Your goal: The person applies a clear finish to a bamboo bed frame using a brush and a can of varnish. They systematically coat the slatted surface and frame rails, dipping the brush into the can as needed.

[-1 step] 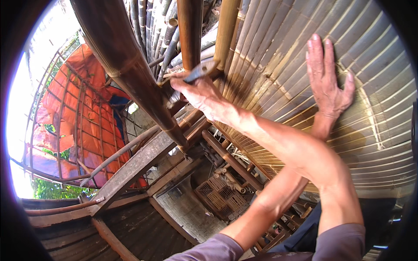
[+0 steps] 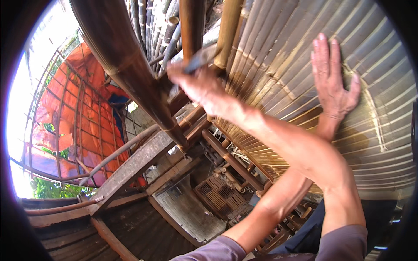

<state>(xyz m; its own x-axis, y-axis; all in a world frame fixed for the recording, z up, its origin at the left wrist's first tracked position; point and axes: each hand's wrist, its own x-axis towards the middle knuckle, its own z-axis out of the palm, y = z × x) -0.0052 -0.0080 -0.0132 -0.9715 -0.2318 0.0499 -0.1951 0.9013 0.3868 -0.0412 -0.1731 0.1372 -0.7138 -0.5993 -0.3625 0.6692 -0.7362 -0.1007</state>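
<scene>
One brown, slatted bamboo panel (image 2: 287, 78): under your left hand (image 2: 334, 93), flat, grasping nothing; brace evenly.
Blurred grey tool (image 2: 196, 64): near the panel's left edge, wrapped in your right hand (image 2: 197, 87); grip firmly.

Crossed forearms (image 2: 285, 141) on my remote head feed, right over left. I see left hand (image 2: 334, 95) laid flat on bamboo-slat panel (image 2: 300, 21); right hand (image 2: 198, 87) gripping grey tool (image 2: 197, 63), blurred, just beside thick brown bamboo pole (image 2: 124, 56). Orange tarpaulin (image 2: 93, 117) behind rod lattice (image 2: 79, 130), far left; slender poles (image 2: 143, 21) stacked at top
</scene>
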